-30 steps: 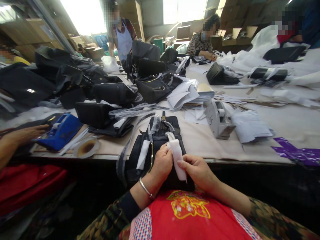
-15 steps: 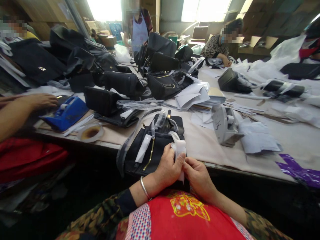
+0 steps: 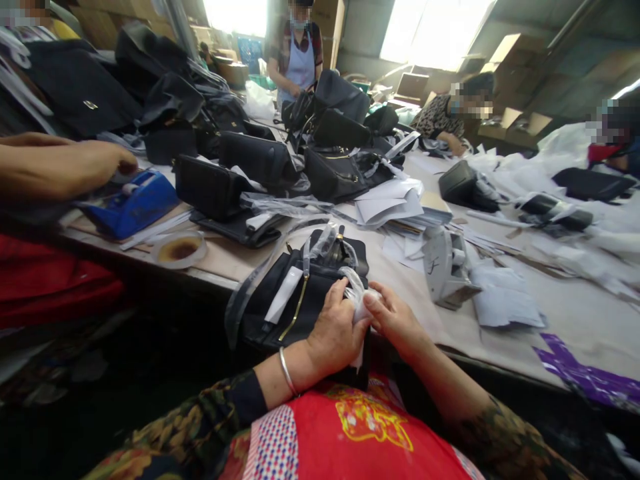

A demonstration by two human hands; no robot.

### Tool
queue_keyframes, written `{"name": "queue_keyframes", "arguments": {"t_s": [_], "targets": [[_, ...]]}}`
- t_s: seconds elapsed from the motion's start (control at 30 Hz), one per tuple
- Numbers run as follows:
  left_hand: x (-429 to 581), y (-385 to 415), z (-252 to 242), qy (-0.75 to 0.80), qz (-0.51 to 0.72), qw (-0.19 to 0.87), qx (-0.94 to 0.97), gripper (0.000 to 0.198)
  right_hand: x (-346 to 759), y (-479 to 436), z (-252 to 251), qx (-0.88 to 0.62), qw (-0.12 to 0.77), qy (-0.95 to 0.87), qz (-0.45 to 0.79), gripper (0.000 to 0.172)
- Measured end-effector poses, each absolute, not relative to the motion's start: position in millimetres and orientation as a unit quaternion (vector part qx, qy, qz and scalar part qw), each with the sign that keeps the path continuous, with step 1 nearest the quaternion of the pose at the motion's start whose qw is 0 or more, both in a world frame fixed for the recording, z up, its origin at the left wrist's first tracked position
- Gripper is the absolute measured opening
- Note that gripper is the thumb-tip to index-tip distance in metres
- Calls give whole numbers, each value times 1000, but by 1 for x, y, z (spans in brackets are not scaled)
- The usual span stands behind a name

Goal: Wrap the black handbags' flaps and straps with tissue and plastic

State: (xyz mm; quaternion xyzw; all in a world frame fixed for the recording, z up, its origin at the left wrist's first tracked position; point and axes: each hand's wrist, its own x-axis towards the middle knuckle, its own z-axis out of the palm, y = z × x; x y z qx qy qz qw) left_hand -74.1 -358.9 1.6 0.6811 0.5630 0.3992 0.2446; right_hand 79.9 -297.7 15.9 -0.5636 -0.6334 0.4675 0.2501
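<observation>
A black bag (image 3: 318, 293) with a gold zipper (image 3: 296, 310) lies at the table edge in front of me. Clear plastic is wrapped about its straps, and a white strip (image 3: 284, 295) lies on its side. My left hand (image 3: 336, 328) has its fingers closed around a white wrapping strip (image 3: 356, 293) at the bag's right side. From the right, my right hand (image 3: 399, 321) pinches the same strip between thumb and fingers. Part of the strip is hidden behind my hands, and its lower end hangs below them.
A grey tape dispenser (image 3: 447, 270) stands to the right beside white papers (image 3: 507, 293). On the left are a blue tape dispenser (image 3: 133, 207), a tape roll (image 3: 179, 249) and a co-worker's arm (image 3: 60, 167). Several black bags (image 3: 257, 157) are piled behind. Purple tape (image 3: 585, 373) covers the right edge.
My right hand has moved up and folded the white strip's upper end over. The co-worker's hand at left has lifted beside the blue dispenser. The view has shifted slightly.
</observation>
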Motion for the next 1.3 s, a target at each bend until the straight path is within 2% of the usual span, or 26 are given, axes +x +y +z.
{"name": "queue_keyframes", "arguments": {"t_s": [0.07, 0.17, 0.23, 0.43, 0.6, 0.73, 0.87, 1.0, 1.17, 1.3], "targets": [[-71, -359, -2, 564, 384, 221, 697, 41, 67, -289, 16, -584, 241, -648, 426, 72], [-70, -360, -8, 570, 383, 205, 697, 52, 53, -287, 16, -569, 236, -664, 424, 59], [-71, -362, -10, 565, 391, 208, 696, 49, 50, -290, 14, -556, 242, -665, 436, 54], [-73, -368, -3, 576, 374, 202, 698, 31, 55, -299, 12, -597, 246, -654, 394, 53], [-78, -371, 12, 639, 293, 184, 688, 36, 54, -301, 9, -617, 259, -643, 371, 58], [-84, -372, 20, 660, 231, 203, 685, 44, 50, -302, 11, -613, 266, -647, 366, 55], [-87, -367, 22, 655, 207, 283, 669, 44, 45, -302, 17, -608, 271, -644, 378, 54], [-87, -356, 16, 588, 281, 434, 622, 42, 44, -297, 19, -603, 278, -638, 389, 55], [-76, -356, 4, 572, 360, 535, 506, 60, 45, -296, 25, -605, 268, -632, 404, 56], [-68, -360, -2, 565, 365, 615, 412, 78, 47, -294, 30, -610, 248, -633, 407, 62]]}}
